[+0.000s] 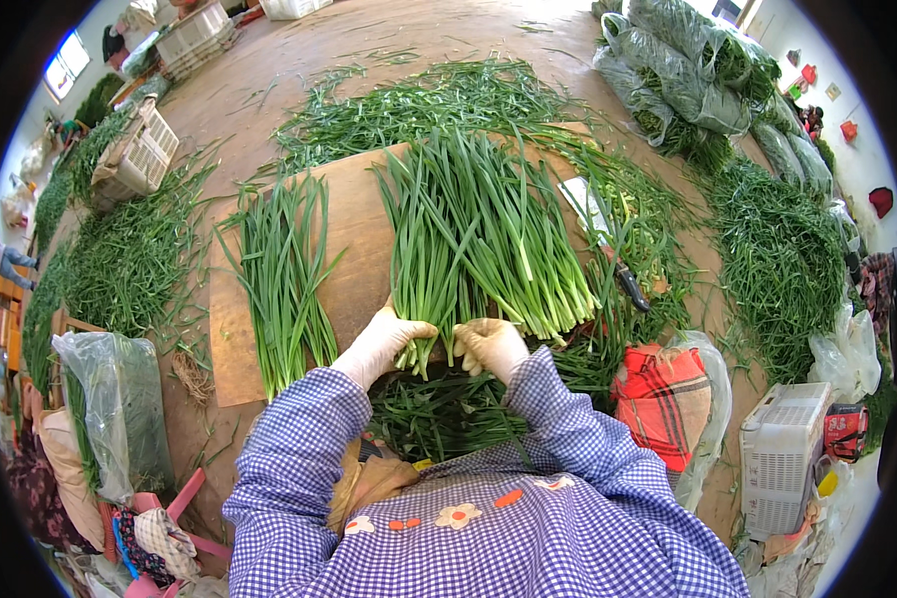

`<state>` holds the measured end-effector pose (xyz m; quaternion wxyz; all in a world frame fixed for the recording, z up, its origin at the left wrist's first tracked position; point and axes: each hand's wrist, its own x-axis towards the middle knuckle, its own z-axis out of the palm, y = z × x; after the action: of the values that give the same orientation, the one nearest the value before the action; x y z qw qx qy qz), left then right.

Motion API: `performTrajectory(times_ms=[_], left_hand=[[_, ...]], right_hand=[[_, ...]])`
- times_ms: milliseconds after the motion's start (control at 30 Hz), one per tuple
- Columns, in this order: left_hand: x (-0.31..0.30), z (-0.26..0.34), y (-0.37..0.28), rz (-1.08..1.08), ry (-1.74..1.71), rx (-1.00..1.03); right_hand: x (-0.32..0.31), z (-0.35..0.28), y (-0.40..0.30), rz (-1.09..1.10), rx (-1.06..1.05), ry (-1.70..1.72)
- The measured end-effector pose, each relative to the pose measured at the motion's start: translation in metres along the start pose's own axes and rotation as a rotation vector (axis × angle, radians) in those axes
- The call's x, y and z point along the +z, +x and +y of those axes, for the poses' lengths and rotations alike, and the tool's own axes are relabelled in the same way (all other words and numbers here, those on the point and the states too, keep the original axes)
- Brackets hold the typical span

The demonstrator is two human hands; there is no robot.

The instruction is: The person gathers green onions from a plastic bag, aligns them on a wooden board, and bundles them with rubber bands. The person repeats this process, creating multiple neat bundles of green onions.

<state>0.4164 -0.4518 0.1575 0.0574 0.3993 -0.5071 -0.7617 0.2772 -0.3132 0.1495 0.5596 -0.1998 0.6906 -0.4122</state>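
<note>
Before me, a wooden board (pixel 359 209) carries long green leafy stalks, which look like garlic chives. My left hand (pixel 389 336), in a pale glove, is closed round the lower ends of a bunch of chives (pixel 422 276), thumb across the stems. My right hand (pixel 491 345), gloved too, has its fingers curled beside the stem ends; a stalk lies near its fingertips, and whether it grips any is unclear. Right of the bunch lies a thicker pile of chives (pixel 531 254) with pale cut ends. A smaller pile (pixel 284 276) lies at the board's left. A knife (pixel 628 288) with a black handle rests at the right.
Loose green leaves (pixel 433 97) cover the floor beyond the board. Plastic-bagged bundles (pixel 673 75) are stacked at upper right. White plastic crates (pixel 785 456) stand at lower right, another crate (pixel 146 149) at upper left. A wrapped bundle (pixel 119 411) is at left; people are in the background.
</note>
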Motion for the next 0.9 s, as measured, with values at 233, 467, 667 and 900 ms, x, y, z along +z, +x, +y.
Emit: performTrajectory(times_ms=[233,467,667,900], left_hand=[[-0.009,0.013,-0.006,-0.123,-0.289,-0.153],[-0.009,0.016,-0.009,-0.131,-0.254,-0.187],[-0.015,-0.002,0.001,-0.196,-0.248,-0.177],[-0.005,-0.002,-0.002,-0.121,-0.246,-0.174]], right_hand=[[0.009,-0.015,-0.014,-0.096,0.061,-0.332],[0.017,0.000,-0.001,0.103,-0.054,0.219],[0.018,-0.012,0.016,0.011,-0.048,0.221],[0.032,0.009,-0.007,0.201,-0.268,0.467]])
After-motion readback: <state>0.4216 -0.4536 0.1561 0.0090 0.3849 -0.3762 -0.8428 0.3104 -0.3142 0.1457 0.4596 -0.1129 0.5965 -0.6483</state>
